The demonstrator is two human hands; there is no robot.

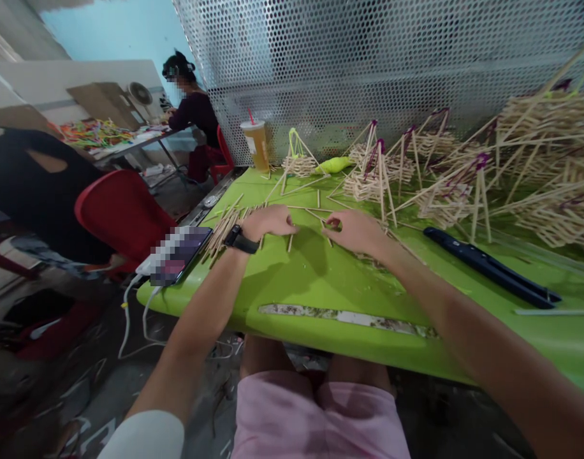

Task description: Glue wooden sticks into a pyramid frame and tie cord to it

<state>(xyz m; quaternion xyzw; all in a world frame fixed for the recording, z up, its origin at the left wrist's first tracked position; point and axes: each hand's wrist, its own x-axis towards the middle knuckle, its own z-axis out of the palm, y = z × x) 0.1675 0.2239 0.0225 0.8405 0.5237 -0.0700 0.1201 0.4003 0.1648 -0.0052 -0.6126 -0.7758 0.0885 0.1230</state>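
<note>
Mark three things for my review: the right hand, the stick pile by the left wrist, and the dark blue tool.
Right hand (356, 231): head view, back of the hand.
Stick pile (222, 229): head view, middle of the visible sticks.
Dark blue tool (489, 265): head view, midway along its body.

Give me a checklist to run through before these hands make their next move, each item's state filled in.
1. Left hand securely gripping a stick: cannot tell; it shows at the fingertips.
2. Right hand securely gripping a stick: cannot tell.
3. Loose sticks near the left hand: ok, heaped by the wrist.
4. Drink cup upright, apart from both hands: ok.
5. Phone well inside the table's edge: not ok, at the left edge.
</note>
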